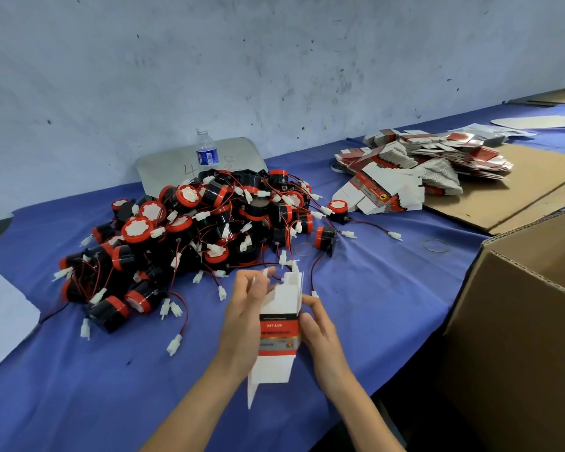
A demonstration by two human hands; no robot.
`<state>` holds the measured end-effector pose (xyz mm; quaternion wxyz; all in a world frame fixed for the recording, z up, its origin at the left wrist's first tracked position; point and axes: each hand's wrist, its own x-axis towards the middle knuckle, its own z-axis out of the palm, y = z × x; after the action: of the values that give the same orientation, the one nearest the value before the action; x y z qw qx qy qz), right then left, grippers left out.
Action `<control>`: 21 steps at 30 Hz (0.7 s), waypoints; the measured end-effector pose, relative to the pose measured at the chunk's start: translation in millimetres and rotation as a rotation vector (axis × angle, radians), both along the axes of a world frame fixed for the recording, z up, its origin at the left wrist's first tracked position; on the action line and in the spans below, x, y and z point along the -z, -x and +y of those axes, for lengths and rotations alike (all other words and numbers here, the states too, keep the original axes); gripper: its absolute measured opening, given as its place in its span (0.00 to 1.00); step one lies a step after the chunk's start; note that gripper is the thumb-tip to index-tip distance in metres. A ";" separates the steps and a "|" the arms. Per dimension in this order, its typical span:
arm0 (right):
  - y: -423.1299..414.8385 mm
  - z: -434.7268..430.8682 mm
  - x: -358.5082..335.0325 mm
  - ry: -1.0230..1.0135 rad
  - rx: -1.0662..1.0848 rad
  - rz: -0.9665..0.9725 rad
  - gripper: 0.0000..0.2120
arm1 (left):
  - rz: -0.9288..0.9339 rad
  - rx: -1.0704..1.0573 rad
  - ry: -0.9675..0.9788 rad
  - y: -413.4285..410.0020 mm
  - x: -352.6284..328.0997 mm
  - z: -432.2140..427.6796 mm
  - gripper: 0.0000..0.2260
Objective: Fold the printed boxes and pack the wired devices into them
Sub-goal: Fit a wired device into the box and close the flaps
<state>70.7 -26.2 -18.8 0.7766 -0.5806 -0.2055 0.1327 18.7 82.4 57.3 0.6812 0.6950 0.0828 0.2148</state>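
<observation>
The box (pixel 279 324), printed in red, black and white, is held upright between both hands above the blue cloth (pixel 388 305) of the table. Its far flaps are raised and its white near flaps hang down past the wrists. The left hand (pixel 247 316) is set against the box's left side, with the fingers curled round the far left flap and the thumb laid on the panel. The right hand (pixel 317 334) is pressed to the box's right edge, which is pinched between the thumb and the curled fingers; the fingertips behind the card are hidden.

Left of the left hand and beyond it, a heap of wired devices (pixel 190 236) is spread on the cloth: black round bodies with red rims, thin red and black wires and white plugs. One plug (pixel 314 293) lies just beyond the right thumb. A water bottle (pixel 206 150) stands behind the heap, against a grey tray (pixel 242 151). Beyond the right hand, well apart, flat unfolded boxes (pixel 415 171) are piled, partly on a sheet of cardboard (pixel 519 184). To the right of the right hand, an open carton (pixel 519 321) stands.
</observation>
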 end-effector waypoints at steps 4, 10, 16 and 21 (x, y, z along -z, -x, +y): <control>0.9 -0.4 -5.7 -0.027 -0.048 0.027 0.37 | -0.004 -0.081 -0.040 -9.8 0.6 -5.7 0.21; -1.5 -4.6 -0.6 -0.078 -0.105 0.128 0.36 | 0.151 -0.170 -0.240 -34.1 7.4 -16.1 0.28; -2.4 -2.6 -0.7 -0.082 -0.109 0.139 0.36 | 0.221 -0.411 -0.655 -43.0 20.5 -24.7 0.27; 0.1 -4.8 -7.4 -0.193 -0.137 0.227 0.39 | 0.041 -0.319 -0.394 -35.5 21.7 -25.1 0.28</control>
<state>70.6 -31.0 -11.5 0.8361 -0.4693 -0.1673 0.2296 54.2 57.3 35.5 0.4881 0.7969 0.1618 0.3172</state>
